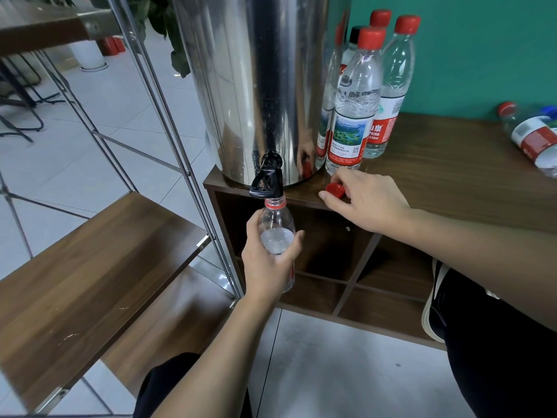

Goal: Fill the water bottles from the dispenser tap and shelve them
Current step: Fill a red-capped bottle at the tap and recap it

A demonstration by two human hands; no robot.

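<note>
Green wall (482,55) behind, leafy plant (168,28) upper left, white plant pot (89,54) on pale tiled floor (99,95), black chair legs (21,116) far left

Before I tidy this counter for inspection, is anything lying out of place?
Yes: one capped bottle lies on its side at the counter's far right, while the other capped bottles stand upright beside the dispenser.

rear bottle (388,95) label: "RING", "550ml" | front bottle (352,110) label: print too small to read
</note>
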